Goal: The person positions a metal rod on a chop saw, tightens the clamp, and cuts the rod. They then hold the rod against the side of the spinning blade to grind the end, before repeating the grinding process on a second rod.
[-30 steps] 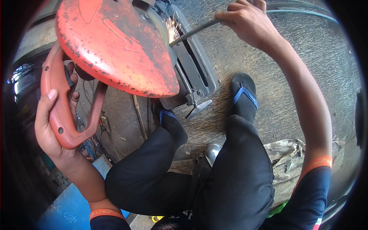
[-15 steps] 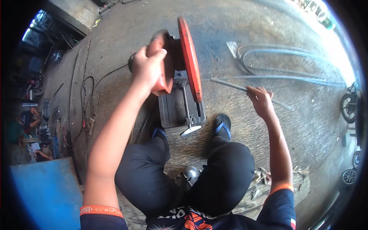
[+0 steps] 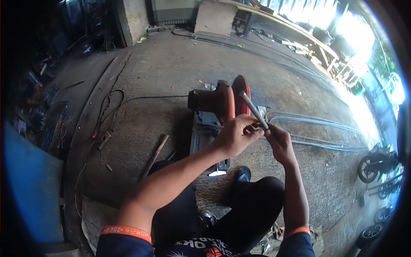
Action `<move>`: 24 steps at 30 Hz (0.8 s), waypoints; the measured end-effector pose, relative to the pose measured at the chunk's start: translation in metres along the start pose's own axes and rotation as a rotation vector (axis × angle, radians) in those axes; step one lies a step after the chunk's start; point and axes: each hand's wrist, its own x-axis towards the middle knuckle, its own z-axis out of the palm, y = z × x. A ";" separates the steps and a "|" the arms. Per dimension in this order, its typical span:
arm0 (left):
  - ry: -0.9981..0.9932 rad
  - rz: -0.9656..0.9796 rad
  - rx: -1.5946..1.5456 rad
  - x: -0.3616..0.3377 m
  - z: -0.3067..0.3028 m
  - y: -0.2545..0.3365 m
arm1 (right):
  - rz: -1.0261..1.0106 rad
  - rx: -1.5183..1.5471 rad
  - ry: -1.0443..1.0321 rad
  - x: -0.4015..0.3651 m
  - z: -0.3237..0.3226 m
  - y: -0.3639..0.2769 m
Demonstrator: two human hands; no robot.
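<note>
In front of me, both hands meet at a thin grey metal rod (image 3: 253,109), whose far end points up and away over the floor. My right hand (image 3: 280,141) is closed around its near part. Fingers and thumb of my left hand (image 3: 236,136) pinch the rod from the left, right beside my right hand. Just beyond them stands a red cut-off saw (image 3: 229,103) with a round red guard (image 3: 241,88). My left forearm and hand partly hide its grey base (image 3: 201,137).
A power cord (image 3: 150,97) runs left from the saw across the floor. Bent metal rods (image 3: 317,121) lie to the right, near a motorcycle (image 3: 373,165). A stick (image 3: 156,154) lies left of the base; a blue panel (image 3: 32,184) stands at the left edge.
My left hand has let go of the saw's handle and moved right to the rod. My right hand has brought the rod inward, turning it. The view has tilted up.
</note>
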 end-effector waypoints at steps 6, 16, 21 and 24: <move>0.230 0.134 -0.037 0.006 -0.028 0.002 | 0.021 0.096 -0.159 0.027 0.031 -0.054; 0.264 0.036 -0.039 0.000 -0.047 -0.011 | 0.048 0.283 -0.233 0.039 0.059 -0.050; 0.276 -0.009 -0.146 0.002 -0.044 -0.001 | 0.028 0.257 -0.091 0.042 0.064 -0.038; 0.370 -0.102 -0.224 0.004 -0.040 -0.005 | -0.245 -0.038 0.322 0.050 0.073 -0.029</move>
